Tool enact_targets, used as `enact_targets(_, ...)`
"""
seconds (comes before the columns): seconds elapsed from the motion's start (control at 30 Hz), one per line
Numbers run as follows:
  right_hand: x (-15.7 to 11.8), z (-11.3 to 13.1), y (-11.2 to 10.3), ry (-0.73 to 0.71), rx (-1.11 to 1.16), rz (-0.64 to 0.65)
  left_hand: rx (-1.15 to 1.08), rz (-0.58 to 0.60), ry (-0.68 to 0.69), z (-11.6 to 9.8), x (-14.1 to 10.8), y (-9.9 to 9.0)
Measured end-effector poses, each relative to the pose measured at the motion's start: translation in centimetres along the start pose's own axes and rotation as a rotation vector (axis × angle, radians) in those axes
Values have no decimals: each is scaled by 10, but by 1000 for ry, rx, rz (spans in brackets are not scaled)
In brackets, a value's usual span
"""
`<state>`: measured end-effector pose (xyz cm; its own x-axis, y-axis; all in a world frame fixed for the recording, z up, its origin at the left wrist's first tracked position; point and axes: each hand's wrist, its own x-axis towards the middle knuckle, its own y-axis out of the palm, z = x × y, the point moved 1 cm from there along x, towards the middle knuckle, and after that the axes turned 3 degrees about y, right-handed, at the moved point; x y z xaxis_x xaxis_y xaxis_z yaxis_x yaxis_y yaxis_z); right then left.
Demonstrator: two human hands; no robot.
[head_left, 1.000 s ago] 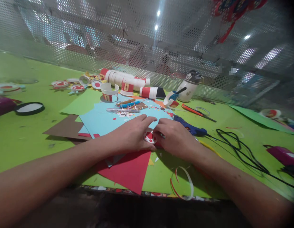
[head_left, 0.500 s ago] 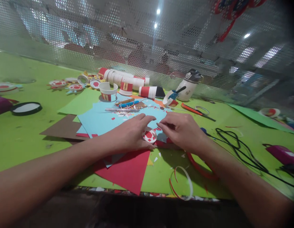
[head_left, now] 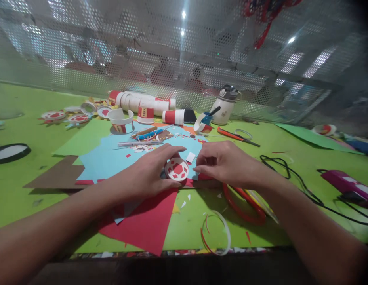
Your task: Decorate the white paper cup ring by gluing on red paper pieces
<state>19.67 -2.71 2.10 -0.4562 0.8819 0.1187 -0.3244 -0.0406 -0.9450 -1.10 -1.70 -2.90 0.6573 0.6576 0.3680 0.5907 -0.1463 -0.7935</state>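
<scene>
My left hand (head_left: 155, 170) curves its thumb and fingers around the rim of a shallow white paper-cup base (head_left: 166, 171), which carries a red centre piece (head_left: 178, 169) ringed by smaller red pieces. To the right of it, my right hand (head_left: 221, 164) is curled with thumb and fingers drawn together; anything between the fingertips is hidden or too small to make out. A small white paper piece (head_left: 190, 157) shows between the two hands. Beneath them lie light blue paper (head_left: 103, 154) and red paper (head_left: 145, 225).
Scissors with red handles (head_left: 246, 209) lie under my right forearm. Behind are craft tools (head_left: 151, 134), a cut paper cup (head_left: 121, 118), stacked cups (head_left: 142, 102), an orange cutter (head_left: 231, 134) and a white bottle (head_left: 224, 109). A black cable (head_left: 299, 182) and purple tool (head_left: 347, 184) are at right.
The view has shifted, so the table items sit further left. The decorated cup base now faces up more fully, and the white paper piece has come into sight between my hands.
</scene>
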Motion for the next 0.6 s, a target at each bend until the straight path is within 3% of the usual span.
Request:
enact_targets(0.33,-7,6,3,-154,-194,-54,-59,52,1,-6,1,-1)
enact_targets(0.6,-8,11,4,-169,-229,34,-77,108,-12,-9,0,-2)
